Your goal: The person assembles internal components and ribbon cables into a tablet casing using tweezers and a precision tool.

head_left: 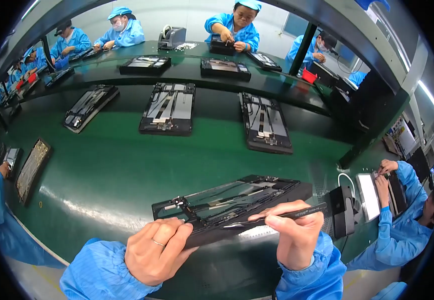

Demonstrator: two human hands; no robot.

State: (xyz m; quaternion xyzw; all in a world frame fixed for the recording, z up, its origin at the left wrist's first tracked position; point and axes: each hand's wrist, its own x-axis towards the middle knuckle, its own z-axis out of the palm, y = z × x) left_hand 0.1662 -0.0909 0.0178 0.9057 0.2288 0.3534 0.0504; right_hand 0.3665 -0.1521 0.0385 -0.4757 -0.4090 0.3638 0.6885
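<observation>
In front of me an opened tablet (pixel 222 202) lies tilted in a thick black tray (pixel 217 235), its inner cables and parts showing. My left hand (pixel 154 250), with a ring on one finger, is closed on the tray's near left corner. Its fingertips rest by the tablet's edge. My right hand (pixel 299 235) pinches black tweezers (pixel 307 211) between thumb and fingers. Their tips point left, along the tray's near side. Whether the tips touch anything is too small to tell.
On the green bench (pixel 107 165) beyond stand several more black trays with opened tablets, one being the middle tray (pixel 167 110). A black boxy device (pixel 342 212) with a white cable stands at right. Co-workers in blue sit around; a worker's hands (pixel 384 180) are close at right.
</observation>
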